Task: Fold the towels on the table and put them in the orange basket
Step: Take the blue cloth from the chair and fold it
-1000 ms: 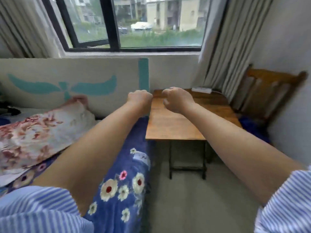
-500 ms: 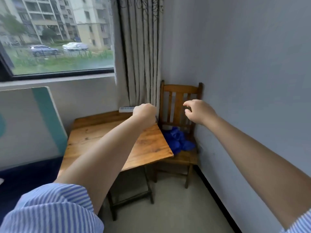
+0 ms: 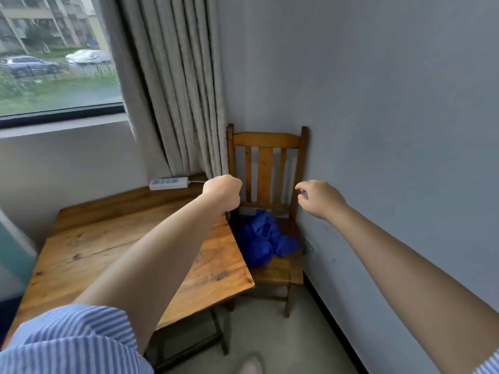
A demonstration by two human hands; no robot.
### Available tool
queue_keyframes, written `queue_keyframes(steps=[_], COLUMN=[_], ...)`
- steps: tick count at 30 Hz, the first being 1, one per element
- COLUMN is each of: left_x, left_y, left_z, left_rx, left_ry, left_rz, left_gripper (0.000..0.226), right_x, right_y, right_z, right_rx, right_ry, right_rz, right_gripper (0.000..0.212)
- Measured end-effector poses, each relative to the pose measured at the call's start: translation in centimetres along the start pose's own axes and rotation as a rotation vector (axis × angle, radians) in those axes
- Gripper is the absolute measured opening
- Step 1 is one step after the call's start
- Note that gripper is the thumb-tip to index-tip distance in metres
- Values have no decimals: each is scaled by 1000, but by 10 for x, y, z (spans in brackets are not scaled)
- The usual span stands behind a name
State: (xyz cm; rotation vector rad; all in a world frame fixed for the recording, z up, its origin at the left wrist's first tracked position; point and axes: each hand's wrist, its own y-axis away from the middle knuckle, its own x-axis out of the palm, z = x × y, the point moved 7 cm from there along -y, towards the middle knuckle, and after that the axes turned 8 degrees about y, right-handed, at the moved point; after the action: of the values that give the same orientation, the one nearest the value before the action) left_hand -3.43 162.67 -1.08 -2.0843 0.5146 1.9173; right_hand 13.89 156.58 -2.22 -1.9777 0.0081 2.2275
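Note:
A crumpled blue cloth (image 3: 263,238) lies on the seat of a wooden chair (image 3: 267,163) in the corner. The wooden table (image 3: 113,244) beside it has a bare top. My left hand (image 3: 222,190) is a closed fist held in the air above the table's far right corner, holding nothing. My right hand (image 3: 318,197) hovers in front of the chair back, above and right of the blue cloth, with fingers loosely curled and holding nothing. No orange basket is in view.
A white power strip (image 3: 168,183) sits on the table's far edge by the grey curtain (image 3: 175,90). The grey wall (image 3: 391,130) runs along the right. A window (image 3: 56,58) is at the upper left. Grey floor lies below the chair.
The view has swung right from the bed and table to the chair corner. My hands have moved apart, and the right fist has loosened as it came nearer the chair.

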Motion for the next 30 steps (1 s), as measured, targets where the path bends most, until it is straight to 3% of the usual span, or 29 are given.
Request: queue_keyframes(steps=[11,20,26,30], left_x=[131,317,431,460], left_y=[-216,-274,-295,-312], left_z=[42,56,40,36], left_rx=[69,55,275,296], left_ry=[22,126,-207,-193], left_rz=[331,577,712,616], left_gripper=[35,48,62,39], right_x=[147,343,459,510], right_y=[-196,-231,-242,-254], right_z=[-50,-90,-107,-114], right_rx=[63,134,101,54], right_ry=[-25,-27,-53,-10], right_rz=[229,512,559,570], right_gripper=[38,38,51,61])
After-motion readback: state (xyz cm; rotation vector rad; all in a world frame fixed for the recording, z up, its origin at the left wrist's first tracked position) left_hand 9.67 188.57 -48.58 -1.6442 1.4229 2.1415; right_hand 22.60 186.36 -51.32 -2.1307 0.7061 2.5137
